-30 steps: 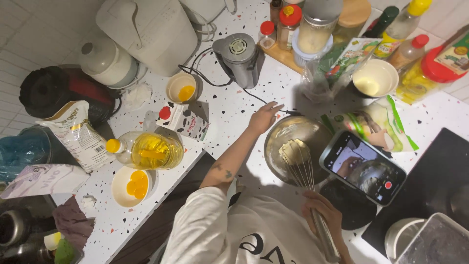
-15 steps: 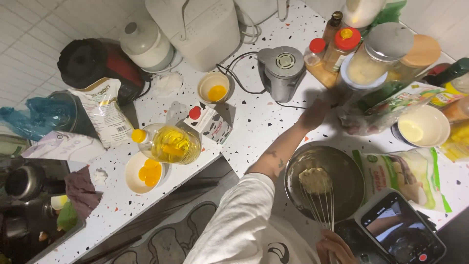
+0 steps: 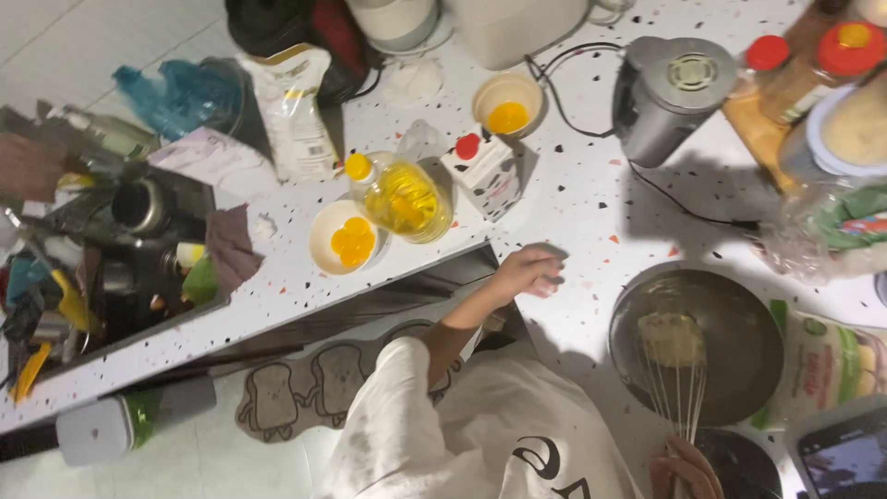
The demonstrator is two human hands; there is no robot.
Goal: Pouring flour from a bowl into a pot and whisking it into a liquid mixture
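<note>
My left hand [image 3: 527,273] rests on the speckled white counter [image 3: 573,212] near its front edge, fingers loosely curled and holding nothing. It lies left of a metal mixing bowl [image 3: 748,305]. My right hand [image 3: 684,469], at the bottom edge, grips the handle of a wire whisk [image 3: 679,397]. The whisk stands in the bowl with a pale lump of dough [image 3: 672,337] caught in its wires. A small white bowl with egg yolks [image 3: 344,240], a yellow oil bottle [image 3: 402,196] and a small carton with a red cap [image 3: 482,166] stand beyond my left hand.
A grey electric appliance [image 3: 670,92] with its cord, a yolk cup [image 3: 506,106] and a flour bag [image 3: 291,111] stand at the back. Red-lidded jars [image 3: 832,55] crowd the right. A phone [image 3: 845,457] lies bottom right. A sink full of dishes [image 3: 111,249] is left.
My left hand has drawn back from the far items to the counter beside the bowl. The view has swung, so everything sits further right. My right hand still holds the whisk.
</note>
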